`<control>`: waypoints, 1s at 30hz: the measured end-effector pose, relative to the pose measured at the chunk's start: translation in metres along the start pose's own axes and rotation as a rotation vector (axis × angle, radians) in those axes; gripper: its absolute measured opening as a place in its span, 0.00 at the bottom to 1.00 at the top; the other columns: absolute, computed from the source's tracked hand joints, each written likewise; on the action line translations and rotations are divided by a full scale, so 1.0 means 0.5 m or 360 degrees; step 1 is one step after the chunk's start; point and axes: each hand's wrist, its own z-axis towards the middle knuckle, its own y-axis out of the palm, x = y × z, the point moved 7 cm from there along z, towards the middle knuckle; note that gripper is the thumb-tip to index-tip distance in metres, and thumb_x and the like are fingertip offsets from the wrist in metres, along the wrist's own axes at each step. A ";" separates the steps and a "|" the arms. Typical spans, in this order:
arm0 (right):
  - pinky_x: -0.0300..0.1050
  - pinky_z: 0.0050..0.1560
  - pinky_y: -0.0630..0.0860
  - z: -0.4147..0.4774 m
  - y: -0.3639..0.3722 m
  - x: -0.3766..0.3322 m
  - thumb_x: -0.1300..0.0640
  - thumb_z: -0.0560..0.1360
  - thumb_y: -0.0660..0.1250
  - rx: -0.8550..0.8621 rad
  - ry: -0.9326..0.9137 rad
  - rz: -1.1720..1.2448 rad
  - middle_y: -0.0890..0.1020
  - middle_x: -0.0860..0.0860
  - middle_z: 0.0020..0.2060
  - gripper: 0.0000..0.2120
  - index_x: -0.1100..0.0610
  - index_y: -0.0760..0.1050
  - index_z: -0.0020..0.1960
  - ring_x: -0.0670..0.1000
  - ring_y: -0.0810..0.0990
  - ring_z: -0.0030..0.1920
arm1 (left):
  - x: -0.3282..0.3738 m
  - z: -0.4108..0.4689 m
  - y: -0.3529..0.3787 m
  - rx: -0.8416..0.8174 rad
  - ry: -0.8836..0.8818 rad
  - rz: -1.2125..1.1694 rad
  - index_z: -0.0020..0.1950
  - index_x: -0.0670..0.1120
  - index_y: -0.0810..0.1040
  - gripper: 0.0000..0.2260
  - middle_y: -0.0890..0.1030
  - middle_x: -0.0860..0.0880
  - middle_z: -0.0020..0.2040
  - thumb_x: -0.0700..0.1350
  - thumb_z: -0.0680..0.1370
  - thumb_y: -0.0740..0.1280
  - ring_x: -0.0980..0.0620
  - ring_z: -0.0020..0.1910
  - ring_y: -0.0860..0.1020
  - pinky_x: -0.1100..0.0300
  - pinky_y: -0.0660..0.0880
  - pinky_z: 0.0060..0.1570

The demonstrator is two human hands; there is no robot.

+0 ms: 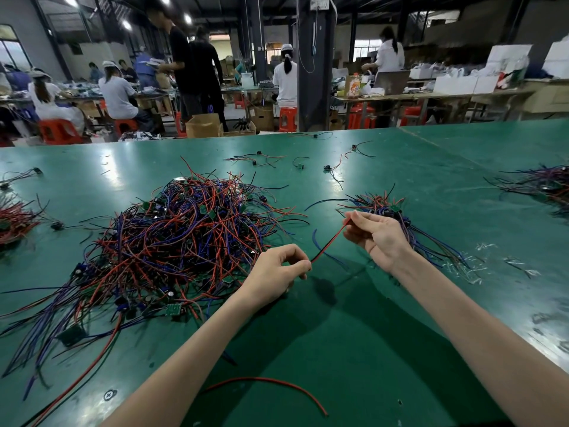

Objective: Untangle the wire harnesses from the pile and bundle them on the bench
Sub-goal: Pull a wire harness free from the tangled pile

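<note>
Two hands pinched on one red wire [330,241], stretched taut between them at centre frame: left hand [278,272] closed on its lower end beside the big tangled pile of wire harnesses [181,241], right hand [377,234] clamping the upper end between thumb and fingertips while also gripping a gathered bundle [397,215] of blue and red leads with small green boards. Risk judged from here: pulling too hard could tear the lead from its board or let it slip from the pinch; a loose blue wire [326,252] dangling under the red one could snag and drag back into the pile. Grip on the bundle could loosen while the fingers work the red lead, spilling sorted pieces onto the green worktop [354,334]. Close by: a stray red wire [271,383] lying loose at lower centre, scattered single harnesses [258,158] toward the upper middle, another heap [542,186] at the right edge, a smaller one [14,217] at the left edge, clear plastic scraps [468,266] right of the forearm. Nothing blocking the space between the hands; only the pile's outlying strands crowd the left hand.
</note>
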 end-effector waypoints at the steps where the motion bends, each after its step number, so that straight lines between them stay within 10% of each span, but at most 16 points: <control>1: 0.40 0.33 0.80 -0.001 0.000 0.001 0.66 0.75 0.65 0.0004 0.0010 0.0001 0.83 0.54 0.31 0.06 0.65 0.79 0.43 0.47 0.79 0.28 | 0.000 0.000 -0.001 0.0007 0.0003 0.0012 0.37 0.48 0.77 0.08 0.80 0.53 0.31 0.41 0.75 0.68 0.54 0.22 0.68 0.65 0.66 0.24; 18: 0.43 0.36 0.82 -0.016 0.021 0.031 0.60 0.73 0.68 -0.0030 0.0372 0.0142 0.79 0.56 0.35 0.07 0.64 0.75 0.44 0.50 0.79 0.33 | 0.013 -0.003 -0.036 0.0332 0.0006 0.0041 0.36 0.46 0.76 0.09 0.78 0.52 0.30 0.39 0.76 0.68 0.58 0.24 0.68 0.60 0.68 0.31; 23: 0.44 0.40 0.82 -0.062 0.080 0.044 0.60 0.66 0.71 -0.0411 0.0376 -0.0336 0.82 0.58 0.38 0.15 0.67 0.76 0.49 0.51 0.82 0.34 | 0.008 -0.003 -0.042 0.0412 -0.0156 -0.0727 0.41 0.43 0.76 0.06 0.78 0.48 0.32 0.37 0.78 0.65 0.54 0.25 0.75 0.64 0.71 0.23; 30: 0.40 0.42 0.80 -0.157 0.194 0.115 0.55 0.67 0.71 -0.0934 0.0362 -0.0610 0.83 0.54 0.38 0.10 0.60 0.78 0.44 0.49 0.82 0.36 | 0.027 0.002 -0.049 0.0414 -0.0182 -0.1319 0.44 0.44 0.75 0.04 0.84 0.49 0.37 0.39 0.79 0.63 0.57 0.38 0.81 0.66 0.78 0.40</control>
